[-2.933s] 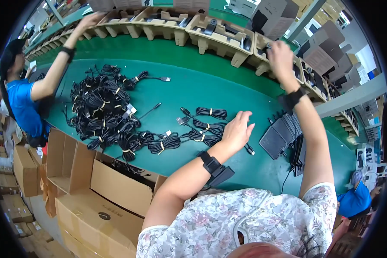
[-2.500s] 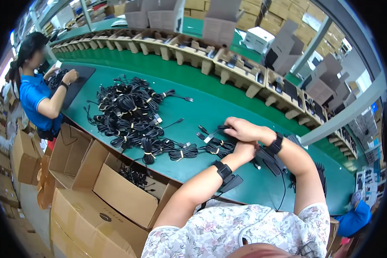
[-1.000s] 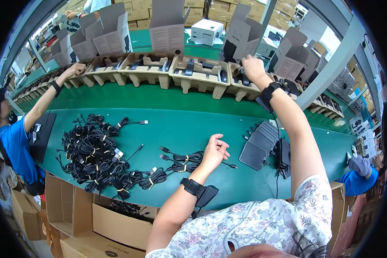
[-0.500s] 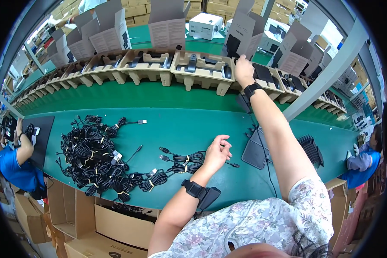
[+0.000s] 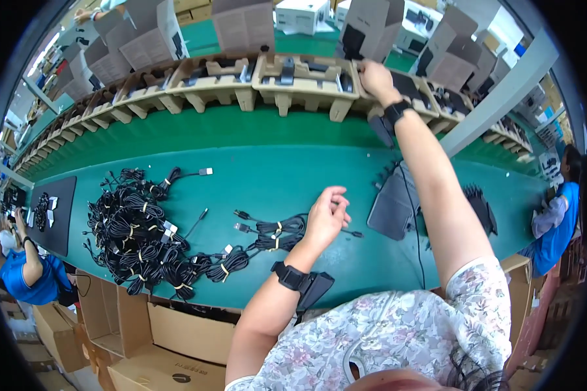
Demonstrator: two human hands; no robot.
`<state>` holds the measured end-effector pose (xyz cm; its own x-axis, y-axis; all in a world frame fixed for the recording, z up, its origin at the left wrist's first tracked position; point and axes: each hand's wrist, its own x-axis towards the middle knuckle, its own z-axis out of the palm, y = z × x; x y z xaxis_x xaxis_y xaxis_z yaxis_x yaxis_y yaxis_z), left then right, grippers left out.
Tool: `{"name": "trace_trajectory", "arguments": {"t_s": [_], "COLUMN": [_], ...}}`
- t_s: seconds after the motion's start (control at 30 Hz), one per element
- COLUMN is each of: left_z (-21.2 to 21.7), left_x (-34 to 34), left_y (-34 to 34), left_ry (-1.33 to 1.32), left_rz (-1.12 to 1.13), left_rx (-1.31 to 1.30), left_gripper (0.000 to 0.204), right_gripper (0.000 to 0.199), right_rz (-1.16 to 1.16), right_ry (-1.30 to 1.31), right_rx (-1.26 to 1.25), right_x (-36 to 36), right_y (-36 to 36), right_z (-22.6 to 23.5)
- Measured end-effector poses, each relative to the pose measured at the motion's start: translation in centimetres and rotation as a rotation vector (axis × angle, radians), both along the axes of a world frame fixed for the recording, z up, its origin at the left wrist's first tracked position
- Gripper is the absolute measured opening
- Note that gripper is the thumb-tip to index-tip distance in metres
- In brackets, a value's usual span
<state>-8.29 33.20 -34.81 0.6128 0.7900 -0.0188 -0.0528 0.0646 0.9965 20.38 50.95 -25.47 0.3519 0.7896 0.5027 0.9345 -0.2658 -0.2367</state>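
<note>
My right hand reaches far out to the row of moulded pulp trays, at the left end of a tray holding a flat black item. Its fingertips are hidden, so any grip does not show. Left of it stands another pulp tray with black parts. My left hand hovers low over the green table with loosely curled, parted fingers and nothing visible in them. Beside it lies a black cable coil tied with pale bands; a cable plug pokes out past the hand.
A heap of tied black cables covers the table's left. Flat dark grey pieces and a stack of black items lie at right. A slanting metal post stands beyond my right arm. Open boxes line the back. Co-workers sit at both sides.
The view has shifted slightly. My right hand stays at the tray, its wrist a little more to the right. My left hand keeps its place by the cable coil.
</note>
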Motion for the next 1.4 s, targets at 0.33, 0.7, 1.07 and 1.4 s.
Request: {"name": "trace_trajectory", "arguments": {"t_s": [0.33,0.7,1.07,1.4], "left_z": [0.3,0.2,0.5,0.3], "left_x": [0.3,-0.3,0.3,0.2], "left_y": [0.3,0.4,0.3,0.5], "left_ry": [0.058,0.059,0.116,0.125], "left_rz": [0.028,-0.001,-0.029,-0.013], "left_rx": [0.002,0.013,0.066,0.067], "left_gripper": [0.024,0.023,0.024,0.024], "right_gripper": [0.020,0.024,0.054,0.037], "right_rz": [0.073,0.084,0.366,0.591], "right_ry": [-0.334,-0.385,-0.075,0.056], "right_rx": [-0.075,0.151,-0.459,-0.269], "right_x": [-0.2,-3.4,-10.6,-10.3], "right_y": [0.7,-6.6,-29.6,-29.3], "right_z": [-1.6,-0.4,-3.9,-4.0]}}
